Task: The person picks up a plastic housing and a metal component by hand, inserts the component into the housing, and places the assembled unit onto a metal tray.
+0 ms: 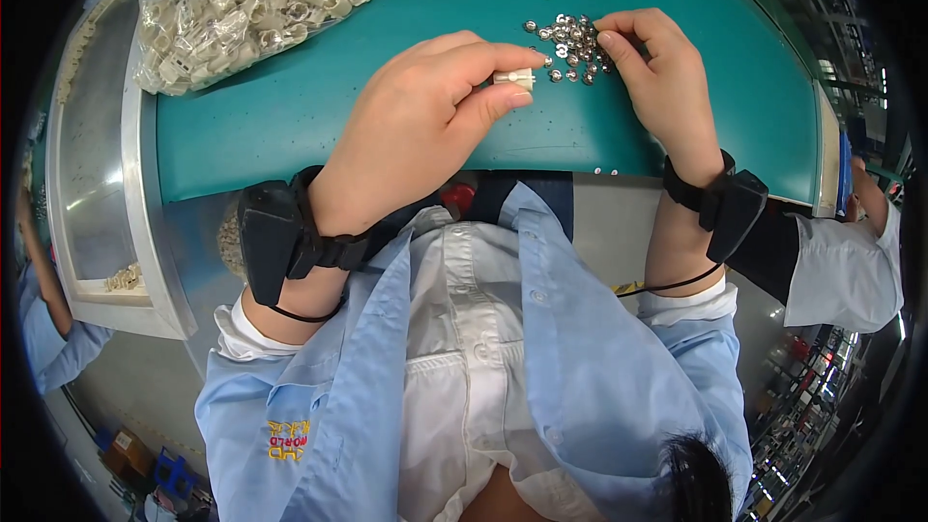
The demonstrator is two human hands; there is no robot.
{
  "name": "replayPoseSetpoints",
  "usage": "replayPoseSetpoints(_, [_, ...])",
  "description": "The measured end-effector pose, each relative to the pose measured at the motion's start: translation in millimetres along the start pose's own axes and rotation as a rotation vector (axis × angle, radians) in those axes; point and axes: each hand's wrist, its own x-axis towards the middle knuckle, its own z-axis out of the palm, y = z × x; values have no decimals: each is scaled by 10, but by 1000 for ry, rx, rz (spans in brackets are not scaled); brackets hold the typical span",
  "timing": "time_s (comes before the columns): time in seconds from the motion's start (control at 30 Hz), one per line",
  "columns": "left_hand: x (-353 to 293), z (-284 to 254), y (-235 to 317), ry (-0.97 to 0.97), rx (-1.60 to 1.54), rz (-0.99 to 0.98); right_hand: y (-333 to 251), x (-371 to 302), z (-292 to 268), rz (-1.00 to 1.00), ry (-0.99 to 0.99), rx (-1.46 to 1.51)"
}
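Observation:
Between the thumb and forefinger of my left hand (425, 101) is a small cream plastic part (514, 79), roughly cylindrical, with short prongs pointing right. My right hand (662, 68) reaches to the right edge of a heap of small shiny metal pieces (572, 39), thumb and forefinger pinched there. Whether a piece is between those fingertips is too small to make out. A few metal pieces lie loose around the heap, close to the tip of the cream part. Both wrists carry black strapped devices.
A clear bag of many cream plastic parts (251, 14) lies at the far left of the green table (290, 130). A metal-framed tray (116, 304) stands along the left side. Two tiny pale bits sit by the near edge. Other people's arms show at both sides.

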Motion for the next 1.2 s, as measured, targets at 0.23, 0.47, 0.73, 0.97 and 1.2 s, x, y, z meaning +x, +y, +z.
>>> replayPoseSetpoints(0.23, [7,-36,-8,-46,35,1,-12,-35,-53,-45,6,-72])
replayPoseSetpoints(0.47, [17,-6,-11,12,14,-3,8,-18,-15,17,-9,-138])
replayPoseSetpoints(0.73, [21,-12,-18,16,5,-5,79,-31,25,154,29,311])
replayPoseSetpoints(0.97, [27,-26,-9,14,0,-8,84,-10,55,173,52,560])
replayPoseSetpoints(1.2, [26,-41,-1,7,19,-13,72,-16,59,191,74,512])
